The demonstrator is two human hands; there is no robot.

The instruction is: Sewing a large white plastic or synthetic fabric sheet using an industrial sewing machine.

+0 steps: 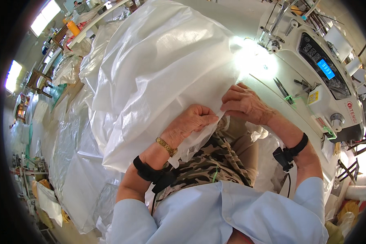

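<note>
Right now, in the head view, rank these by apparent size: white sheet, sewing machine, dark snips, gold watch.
Largest: white sheet
Next: sewing machine
Smallest: dark snips and gold watch, too alike to rank.

- white plastic sheet [162, 61]: far end cut off by top edge
- left hand [191, 122], right hand [248, 105]: exact fingertip grip partly hidden at sheet edge
- sewing machine [327, 91]: needle area washed out by glare, can't tell
- camouflage cloth [219, 158] on lap: partly hidden under sheet
- person [76, 4], far top left: tiny, blurry
</note>
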